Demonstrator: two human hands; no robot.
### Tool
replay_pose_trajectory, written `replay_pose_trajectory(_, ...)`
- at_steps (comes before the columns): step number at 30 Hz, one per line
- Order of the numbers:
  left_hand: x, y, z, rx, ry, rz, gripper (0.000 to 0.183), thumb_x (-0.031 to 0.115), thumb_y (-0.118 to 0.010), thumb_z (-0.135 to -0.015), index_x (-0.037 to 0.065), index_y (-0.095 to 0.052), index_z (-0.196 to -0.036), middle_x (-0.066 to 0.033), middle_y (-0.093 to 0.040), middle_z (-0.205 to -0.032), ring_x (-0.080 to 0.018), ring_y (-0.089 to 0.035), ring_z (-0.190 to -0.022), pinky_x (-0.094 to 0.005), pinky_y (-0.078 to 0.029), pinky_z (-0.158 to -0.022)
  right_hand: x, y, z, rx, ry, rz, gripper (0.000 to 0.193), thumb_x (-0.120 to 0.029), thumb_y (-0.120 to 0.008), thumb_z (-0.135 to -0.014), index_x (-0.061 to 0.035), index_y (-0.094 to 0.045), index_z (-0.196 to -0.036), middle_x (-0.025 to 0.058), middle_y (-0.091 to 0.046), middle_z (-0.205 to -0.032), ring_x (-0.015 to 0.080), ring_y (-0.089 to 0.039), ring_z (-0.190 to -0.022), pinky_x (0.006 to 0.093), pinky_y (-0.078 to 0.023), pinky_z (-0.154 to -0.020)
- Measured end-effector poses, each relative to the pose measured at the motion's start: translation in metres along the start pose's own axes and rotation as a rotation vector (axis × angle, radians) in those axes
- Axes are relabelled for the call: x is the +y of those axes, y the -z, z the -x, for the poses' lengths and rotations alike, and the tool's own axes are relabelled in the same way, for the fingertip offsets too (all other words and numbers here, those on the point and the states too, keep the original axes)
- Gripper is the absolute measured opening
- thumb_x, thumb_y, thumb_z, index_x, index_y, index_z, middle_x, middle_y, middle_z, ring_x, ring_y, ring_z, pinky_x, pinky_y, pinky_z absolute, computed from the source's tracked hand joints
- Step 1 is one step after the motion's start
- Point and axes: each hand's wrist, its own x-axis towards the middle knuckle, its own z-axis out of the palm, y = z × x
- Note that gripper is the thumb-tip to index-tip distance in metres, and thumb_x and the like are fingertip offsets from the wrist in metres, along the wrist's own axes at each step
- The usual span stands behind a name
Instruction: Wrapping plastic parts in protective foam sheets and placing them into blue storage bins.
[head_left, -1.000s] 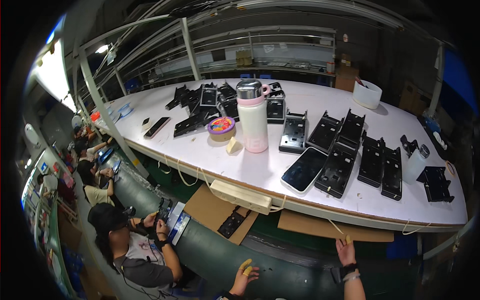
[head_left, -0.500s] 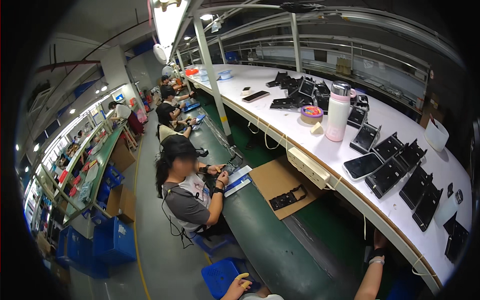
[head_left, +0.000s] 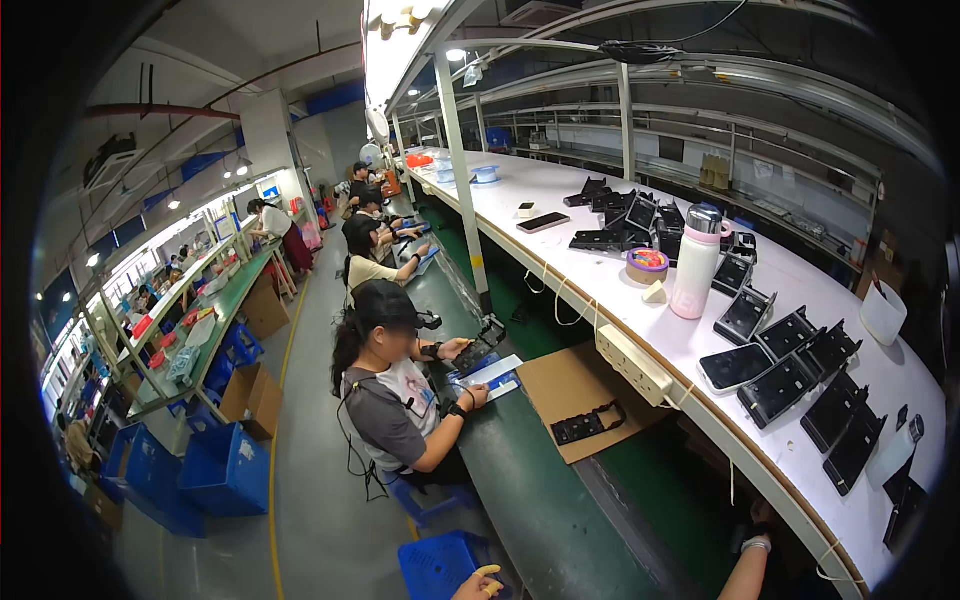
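Observation:
At the lower edge my left hand (head_left: 479, 585) shows in part, with yellow covers on its fingertips. Its fingers are slightly bent and apart, and nothing shows in them; a blue plastic stool (head_left: 435, 568) is just beside it. My right hand (head_left: 762, 516) reaches into the shadow beneath the white shelf (head_left: 690, 400), past a wrist with bands on it. Darkness hides its fingers and anything they touch. Left of that arm runs the green bench top (head_left: 540, 500). A black plastic frame (head_left: 588, 425) lies on a flat cardboard piece (head_left: 545, 385) farther up the bench.
Black plastic housings (head_left: 775, 390), a phone (head_left: 737, 367), a pink-and-white bottle (head_left: 697, 262) and a tape roll (head_left: 647, 265) stand on the shelf. A power strip (head_left: 632, 365) lines its edge. A co-worker (head_left: 395, 390) handles a black part at the bench; blue bins (head_left: 225, 470) sit at left.
My view has shifted, so the scene sits lower and farther right. My left hand shows less at the lower edge. The co-worker's hands have moved apart, one holding up the black part.

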Motion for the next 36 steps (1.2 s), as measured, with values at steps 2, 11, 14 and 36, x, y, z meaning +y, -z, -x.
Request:
replay_pose_trajectory(2,0.0,0.003,0.001,-0.002,-0.046,0.02,0.042,0.009,-0.052,-0.086,0.006,-0.037,-0.125,-0.0058,-0.056,-0.086,-0.0115,-0.051,-0.074,-0.0239,-0.044,-0.068,0.002,0.001,0.002,0.046,-0.032,0.064,0.028,-0.036,-0.049,-0.088,-0.0098,-0.056,-0.082,0.0027,-0.058,-0.077,0.016,-0.056,-0.073,0.0284,-0.045,-0.067)
replay_pose_trajectory(11,-0.015,0.009,0.014,-0.021,-0.036,-0.015,0.042,0.012,-0.051,-0.088,0.007,-0.037,-0.127,-0.0065,-0.054,-0.092,-0.0119,-0.05,-0.078,-0.0245,-0.044,-0.071,0.008,-0.038,0.053,-0.026,-0.302,0.395,0.039,-0.041,-0.05,-0.086,-0.0157,-0.039,-0.059,-0.0031,-0.034,-0.045,0.0095,-0.036,-0.038,0.0241,-0.029,-0.039)
replay_pose_trajectory(14,-0.017,0.007,0.018,-0.03,-0.03,-0.004,0.041,0.012,-0.051,-0.088,0.007,-0.037,-0.127,-0.0061,-0.055,-0.09,-0.0115,-0.05,-0.076,-0.0245,-0.044,-0.07,0.006,-0.102,0.123,-0.142,-0.438,0.594,0.039,-0.036,-0.048,-0.089,-0.014,-0.037,-0.058,-0.0031,-0.027,-0.041,0.009,-0.026,-0.03,0.0229,-0.021,-0.032)
replay_pose_trajectory(36,0.025,-0.007,0.022,0.101,-0.094,-0.363,0.026,0.014,-0.054,-0.086,0.008,-0.055,-0.111,0.0034,-0.047,-0.06,-0.0045,-0.039,-0.051,-0.0218,-0.033,-0.047,0.165,0.038,0.372,-0.817,-0.368,1.825,0.04,-0.026,-0.06,-0.074,0.005,-0.05,-0.097,0.0278,-0.057,-0.094,0.0424,-0.053,-0.092,0.0472,-0.043,-0.078)
